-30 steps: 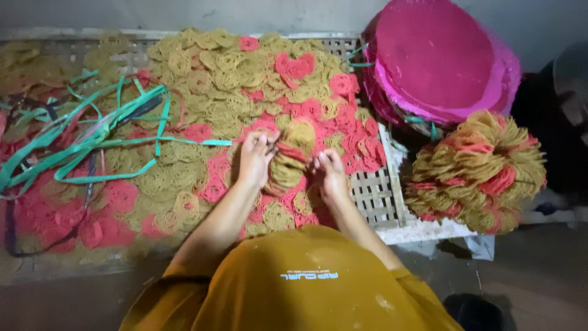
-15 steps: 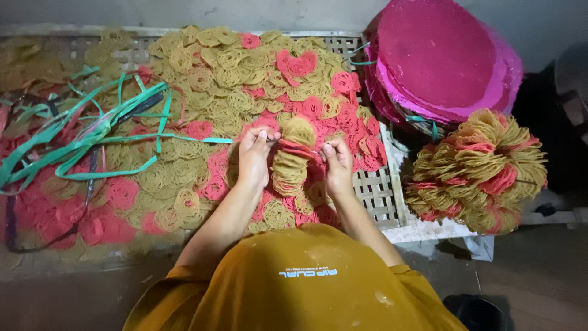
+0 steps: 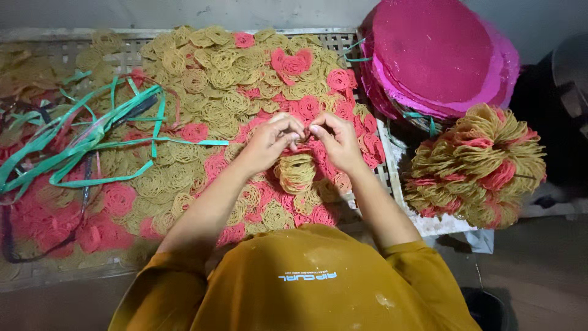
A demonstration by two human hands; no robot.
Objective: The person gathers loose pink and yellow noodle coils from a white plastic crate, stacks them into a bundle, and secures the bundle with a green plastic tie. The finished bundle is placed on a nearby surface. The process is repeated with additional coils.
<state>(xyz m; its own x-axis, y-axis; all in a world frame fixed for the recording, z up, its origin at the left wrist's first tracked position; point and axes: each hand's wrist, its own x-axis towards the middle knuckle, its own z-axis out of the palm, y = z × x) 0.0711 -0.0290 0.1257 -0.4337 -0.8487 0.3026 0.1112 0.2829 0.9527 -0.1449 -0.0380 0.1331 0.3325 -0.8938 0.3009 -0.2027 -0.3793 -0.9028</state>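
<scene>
A stack of yellow noodle discs (image 3: 295, 173) had been gathered upright on the worktop (image 3: 367, 43). The left hand (image 3: 269, 142) and right hand (image 3: 338, 140) were brought together above it, fingertips pinched, seemingly on something too small to make out.

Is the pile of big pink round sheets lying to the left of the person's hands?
No, the pile of pink round sheets lies at the upper right, beyond the right hand.

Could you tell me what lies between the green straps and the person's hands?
Loose yellow and pink noodle rounds on the slatted tray, seen in the head view.
</scene>
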